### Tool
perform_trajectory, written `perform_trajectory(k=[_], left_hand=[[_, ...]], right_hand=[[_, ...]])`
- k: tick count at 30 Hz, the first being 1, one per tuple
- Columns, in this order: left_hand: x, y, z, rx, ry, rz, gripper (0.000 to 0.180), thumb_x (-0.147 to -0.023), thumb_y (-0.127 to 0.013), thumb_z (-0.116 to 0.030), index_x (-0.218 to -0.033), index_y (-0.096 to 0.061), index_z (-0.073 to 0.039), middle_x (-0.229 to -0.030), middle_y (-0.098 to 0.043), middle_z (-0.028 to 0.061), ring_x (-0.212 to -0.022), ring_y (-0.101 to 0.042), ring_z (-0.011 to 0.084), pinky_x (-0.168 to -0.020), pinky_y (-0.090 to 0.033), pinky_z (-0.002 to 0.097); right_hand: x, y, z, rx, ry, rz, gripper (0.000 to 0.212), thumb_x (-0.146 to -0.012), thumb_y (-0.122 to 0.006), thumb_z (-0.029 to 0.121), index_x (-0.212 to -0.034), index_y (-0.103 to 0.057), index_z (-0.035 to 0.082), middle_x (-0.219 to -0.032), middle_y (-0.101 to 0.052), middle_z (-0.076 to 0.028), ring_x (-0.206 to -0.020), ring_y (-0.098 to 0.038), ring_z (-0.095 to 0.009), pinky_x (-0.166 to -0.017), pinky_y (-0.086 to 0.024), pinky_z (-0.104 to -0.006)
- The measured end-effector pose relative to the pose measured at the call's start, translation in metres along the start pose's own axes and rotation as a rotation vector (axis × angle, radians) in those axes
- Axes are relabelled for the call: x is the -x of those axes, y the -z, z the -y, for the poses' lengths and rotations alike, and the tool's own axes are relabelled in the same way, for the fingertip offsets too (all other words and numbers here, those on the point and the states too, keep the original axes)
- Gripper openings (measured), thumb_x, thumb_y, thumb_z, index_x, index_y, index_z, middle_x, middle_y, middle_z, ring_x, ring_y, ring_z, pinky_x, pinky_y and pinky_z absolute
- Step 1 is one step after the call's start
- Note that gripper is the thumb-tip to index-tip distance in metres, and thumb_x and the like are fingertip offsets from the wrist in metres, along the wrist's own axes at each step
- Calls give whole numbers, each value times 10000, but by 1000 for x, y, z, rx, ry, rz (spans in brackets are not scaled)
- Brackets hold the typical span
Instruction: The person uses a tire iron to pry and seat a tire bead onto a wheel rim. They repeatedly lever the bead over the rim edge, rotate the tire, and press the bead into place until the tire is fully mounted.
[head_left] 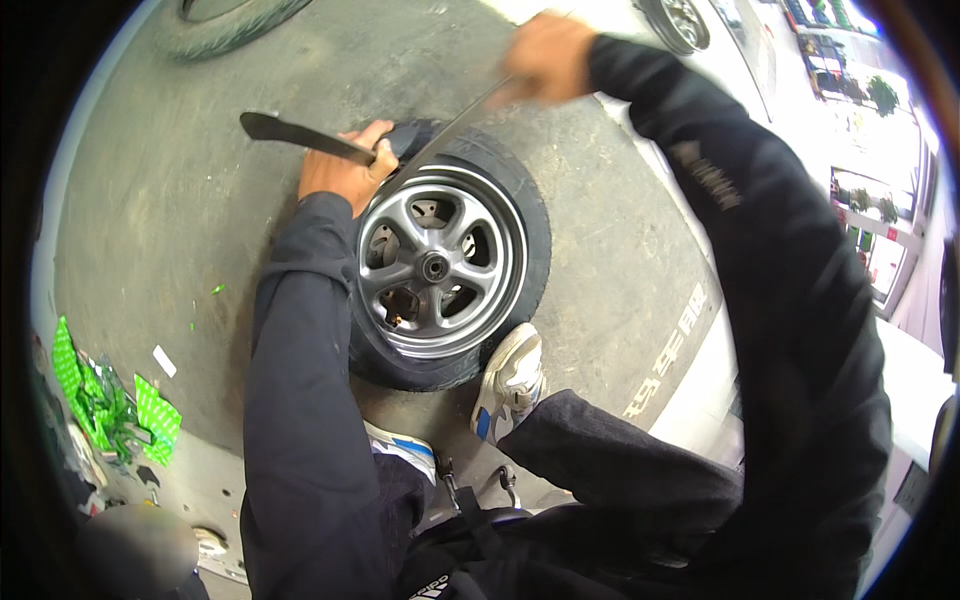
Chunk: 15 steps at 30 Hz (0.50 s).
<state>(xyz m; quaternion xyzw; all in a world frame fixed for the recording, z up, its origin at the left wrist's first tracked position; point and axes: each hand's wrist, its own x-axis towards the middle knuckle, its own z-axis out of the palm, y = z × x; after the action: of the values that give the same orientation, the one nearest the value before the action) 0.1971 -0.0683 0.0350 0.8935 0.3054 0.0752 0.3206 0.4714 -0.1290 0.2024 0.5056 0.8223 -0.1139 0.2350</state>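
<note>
A grey alloy wheel (431, 312) with several spokes lies flat on the floor, with a black tyre (536, 240) around it. My left hand (345, 175) is closed around a dark flat tyre lever (285, 133) at the tyre's far left edge; the lever's broad end points left. Up and to the right, my right hand (545, 60), smeared by motion, grips the upper end of a second tyre lever (445, 137). That lever slants down to the rim beside my left hand, where its tip is hidden. My shoe (515, 375) rests against the tyre's near side.
Another tyre (225, 35) lies at the far left, and another wheel rim (680, 22) at the far right. Crumpled green packaging (105, 405) litters the floor at left. A round stool-like top (140, 550) stands at the lower left.
</note>
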Motion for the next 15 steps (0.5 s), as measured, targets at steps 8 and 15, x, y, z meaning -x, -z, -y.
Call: perform_trajectory(k=[8, 15], left_hand=[[6, 4, 11, 12, 2, -9, 453, -933, -469, -321, -1298, -682, -156, -1050, -724, 230, -973, -676, 436, -893, -529, 521], [6, 6, 8, 20, 17, -18, 457, -945, -464, -361, -1298, -672, -159, -1095, -730, 194, -990, -676, 421, -912, -522, 506]], right_hand=[[212, -40, 26, -61, -192, 240, 534, -1006, -575, 597, -727, -722, 165, -541, -589, -95, -484, -573, -273, -525, -487, -400], [326, -271, 242, -774, -1172, 0, 530, -997, -608, 515, -793, -711, 37, -690, -626, -232, -661, -628, -444, -605, -486, -494]])
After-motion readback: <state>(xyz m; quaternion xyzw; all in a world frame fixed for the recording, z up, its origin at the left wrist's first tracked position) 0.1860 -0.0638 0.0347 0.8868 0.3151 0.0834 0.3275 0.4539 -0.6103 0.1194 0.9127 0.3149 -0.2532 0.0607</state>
